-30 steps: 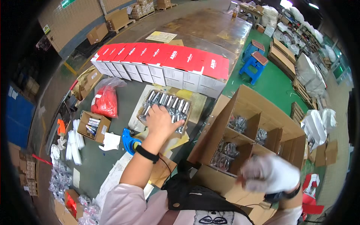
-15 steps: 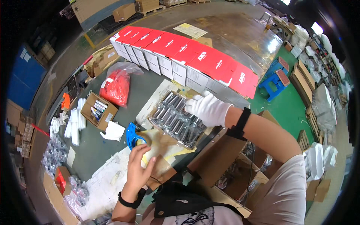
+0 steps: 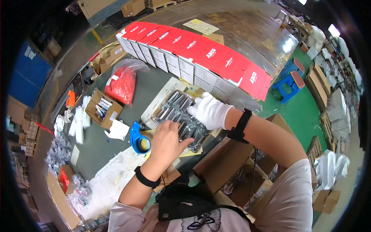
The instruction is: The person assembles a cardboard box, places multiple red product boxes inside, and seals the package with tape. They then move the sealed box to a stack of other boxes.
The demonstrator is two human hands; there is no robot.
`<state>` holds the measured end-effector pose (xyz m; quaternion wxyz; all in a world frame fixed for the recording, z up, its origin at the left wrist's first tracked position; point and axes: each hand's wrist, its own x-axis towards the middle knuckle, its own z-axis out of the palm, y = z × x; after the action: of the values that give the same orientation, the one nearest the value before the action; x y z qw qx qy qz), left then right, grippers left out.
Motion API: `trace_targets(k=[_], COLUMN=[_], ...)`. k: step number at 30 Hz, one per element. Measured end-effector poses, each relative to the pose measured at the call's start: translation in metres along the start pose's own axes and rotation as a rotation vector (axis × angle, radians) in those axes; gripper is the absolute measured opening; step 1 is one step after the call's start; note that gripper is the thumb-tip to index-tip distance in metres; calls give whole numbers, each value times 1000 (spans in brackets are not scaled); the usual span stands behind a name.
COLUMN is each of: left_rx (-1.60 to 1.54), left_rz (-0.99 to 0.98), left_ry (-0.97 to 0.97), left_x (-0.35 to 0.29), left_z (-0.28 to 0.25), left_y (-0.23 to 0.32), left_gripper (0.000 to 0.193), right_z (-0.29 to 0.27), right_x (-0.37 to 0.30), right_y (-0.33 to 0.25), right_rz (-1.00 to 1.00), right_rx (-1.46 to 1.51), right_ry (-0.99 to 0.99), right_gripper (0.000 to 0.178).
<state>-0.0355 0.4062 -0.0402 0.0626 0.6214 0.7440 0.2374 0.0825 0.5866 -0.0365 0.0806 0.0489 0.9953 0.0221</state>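
Fingers of bare L hand [image 3: 166, 142] loosely spread, thumb out, over 7 o'clock side of wrapped metal pcs [image 3: 177, 111] on bench [image 3: 96, 149]; R gloved hand [image 3: 210, 112] at 2 o'clock, can't tell if pinching. Prob. best: light, even pressure both sides, wrap kept flat. Vs 0.5 s ago: L moved up from tape dispenser [image 3: 135, 138] onto pcs; R approx same.

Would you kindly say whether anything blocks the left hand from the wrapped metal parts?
Nothing visible: the left hand is at the near edge of the wrapped metal parts; the blue tape dispenser sits to its left.
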Motion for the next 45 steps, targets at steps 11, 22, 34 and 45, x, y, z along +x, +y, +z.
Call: trace_targets(k=[11, 22, 34, 45], left_rx=[366, 387, 131, 8], left_rz=[-141, -262, -113, 113], left_ry=[-265, -360, -192, 115], left_x=[27, 39, 21, -2], left_z=[21, 39, 49, 58], left_y=[40, 35, 9, 20], left_gripper=[61, 74, 49, 47], right_z=[-62, -113, -71, -14], right_x=[-95, -312, -483, -487], right_y=[31, -84, -213, -325], right_rz=[275, 439, 968, 1366], right_rx=[1396, 1723, 1626, 1508], right_ry=[557, 912, 1404, 1852], right_gripper=[31, 45, 68, 70])
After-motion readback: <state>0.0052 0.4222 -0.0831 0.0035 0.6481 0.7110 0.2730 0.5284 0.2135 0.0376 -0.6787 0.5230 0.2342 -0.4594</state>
